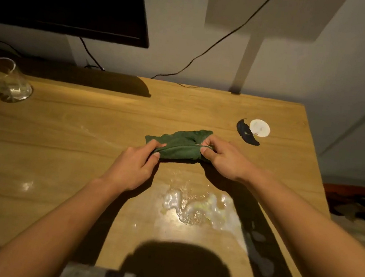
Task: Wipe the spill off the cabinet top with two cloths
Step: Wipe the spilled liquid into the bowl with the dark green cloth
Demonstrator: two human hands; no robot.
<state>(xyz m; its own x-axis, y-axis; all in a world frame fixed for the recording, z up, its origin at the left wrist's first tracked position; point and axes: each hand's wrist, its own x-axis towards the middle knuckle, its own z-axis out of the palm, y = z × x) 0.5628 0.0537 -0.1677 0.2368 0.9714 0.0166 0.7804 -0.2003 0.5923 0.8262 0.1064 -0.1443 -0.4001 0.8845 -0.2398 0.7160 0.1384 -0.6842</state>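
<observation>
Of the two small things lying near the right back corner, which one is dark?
The curved black piece, left of the round white disc. It is long and bent; the disc is pale and round.

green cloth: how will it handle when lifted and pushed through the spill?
The green cloth looks floppy: it bunches in folds between the left hand and right hand, so it would likely sag when lifted. Probably light. Pushed through the spill, it should drag and soak rather than slide.
</observation>
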